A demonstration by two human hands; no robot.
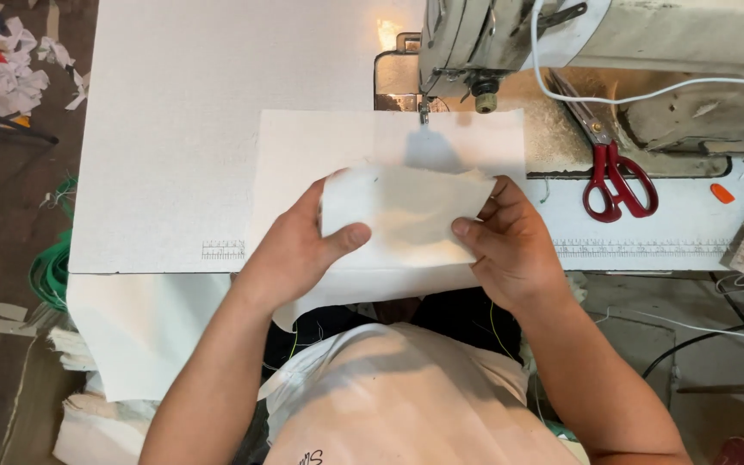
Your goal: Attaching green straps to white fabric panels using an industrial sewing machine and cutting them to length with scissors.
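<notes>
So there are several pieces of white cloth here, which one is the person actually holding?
The small folded piece, pinched at its ends between the left hand and right hand. The larger piece lies flat under the sewing machine's needle; another hangs off the table edge.

A sewing workshop, seen from the seat at the machine.

An industrial sewing machine [510, 43] stands at the far edge of a worn white tabletop [165, 129] with a printed ruler strip along its front. Red-handled scissors [615, 176] lie beside the machine, cut white cloth [303, 146] is spread under its needle, fabric scraps [6, 60] litter the floor to the left, and folded cloth pieces [101, 422] are stacked below.
</notes>
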